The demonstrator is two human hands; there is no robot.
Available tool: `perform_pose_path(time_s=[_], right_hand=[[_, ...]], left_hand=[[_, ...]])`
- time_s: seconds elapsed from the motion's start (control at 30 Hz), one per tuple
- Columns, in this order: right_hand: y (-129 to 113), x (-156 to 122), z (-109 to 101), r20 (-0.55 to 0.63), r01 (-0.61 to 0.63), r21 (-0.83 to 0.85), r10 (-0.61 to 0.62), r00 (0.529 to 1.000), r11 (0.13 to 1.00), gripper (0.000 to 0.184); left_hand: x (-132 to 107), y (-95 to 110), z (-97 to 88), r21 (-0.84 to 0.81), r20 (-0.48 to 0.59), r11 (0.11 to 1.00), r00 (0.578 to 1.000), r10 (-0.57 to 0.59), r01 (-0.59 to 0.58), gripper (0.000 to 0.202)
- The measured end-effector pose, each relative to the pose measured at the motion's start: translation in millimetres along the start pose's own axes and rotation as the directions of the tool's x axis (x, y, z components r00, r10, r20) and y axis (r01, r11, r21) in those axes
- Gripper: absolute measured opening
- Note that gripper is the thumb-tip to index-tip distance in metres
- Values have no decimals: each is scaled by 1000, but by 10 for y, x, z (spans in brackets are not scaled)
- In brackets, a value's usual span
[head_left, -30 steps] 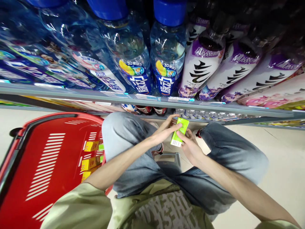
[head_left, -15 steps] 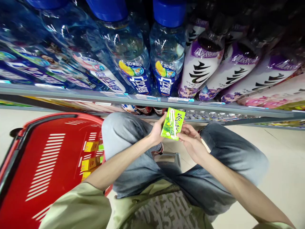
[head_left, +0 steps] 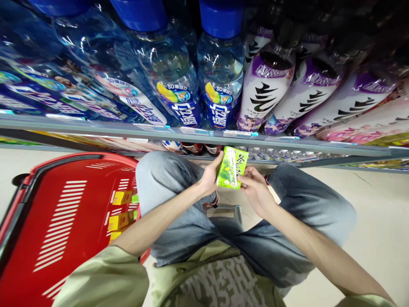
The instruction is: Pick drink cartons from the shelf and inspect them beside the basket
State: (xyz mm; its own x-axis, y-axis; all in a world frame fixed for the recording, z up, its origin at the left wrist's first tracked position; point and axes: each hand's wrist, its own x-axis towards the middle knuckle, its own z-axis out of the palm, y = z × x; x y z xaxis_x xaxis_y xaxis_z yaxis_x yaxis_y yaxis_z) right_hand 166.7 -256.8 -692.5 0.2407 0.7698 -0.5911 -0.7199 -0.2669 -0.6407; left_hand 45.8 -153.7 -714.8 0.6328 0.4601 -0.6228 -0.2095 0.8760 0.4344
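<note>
A small green drink carton (head_left: 228, 166) with dark lettering and a wrapped white straw on its face is held between my hands, in front of the shelf edge. My left hand (head_left: 211, 175) grips its left side, the thumb along the edge. At its lower right corner, my right hand (head_left: 257, 189) holds on with thumb and fingers, the thumb resting on the front by the straw's lower end. The fingers behind the carton are hidden.
A red shopping basket (head_left: 79, 170) with several yellow and green cartons (head_left: 119, 221) stands to my left. Blue-capped bottles (head_left: 220, 64) and purple-labelled bottles (head_left: 266, 85) line the shelf (head_left: 198, 135) ahead. Between my knees is a low grey stool (head_left: 226, 217).
The carton has tilted slightly, and my right thumb has shifted up along the straw. Both hands keep hold of it. The view has moved a little.
</note>
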Motion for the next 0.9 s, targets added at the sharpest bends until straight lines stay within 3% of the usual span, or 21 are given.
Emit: perform_pose_path(time_s=[0.17,0.27,0.47,0.53,0.67,0.77,0.9], right_hand=[[29,143,69,-119,71,-119,-86,989,990,38],[83,225,94,-66,36,-155,-46,997,987,48],[150,300,129,113,-8,-112,21,993,994,50],[132,325,133,99,-51,-59,57,993,997,49],[71,369,122,19,-121,68,120,993,990,48],[72,378,121,18,-147,120,146,989,982,47],[149,369,153,52,-172,147,167,985,974,44]], left_hand=[[25,-80,-48,69,14,982,984,178,-178,56],[49,-113,-81,141,-31,941,949,315,-308,65],[33,-48,-100,323,-83,846,878,471,-423,68],[-9,18,-88,310,-71,850,881,467,-426,62],[-120,146,-42,191,39,911,930,365,-365,56],[-167,172,-13,182,117,908,926,360,-376,43],[-140,150,-19,153,6,924,936,353,-349,36]])
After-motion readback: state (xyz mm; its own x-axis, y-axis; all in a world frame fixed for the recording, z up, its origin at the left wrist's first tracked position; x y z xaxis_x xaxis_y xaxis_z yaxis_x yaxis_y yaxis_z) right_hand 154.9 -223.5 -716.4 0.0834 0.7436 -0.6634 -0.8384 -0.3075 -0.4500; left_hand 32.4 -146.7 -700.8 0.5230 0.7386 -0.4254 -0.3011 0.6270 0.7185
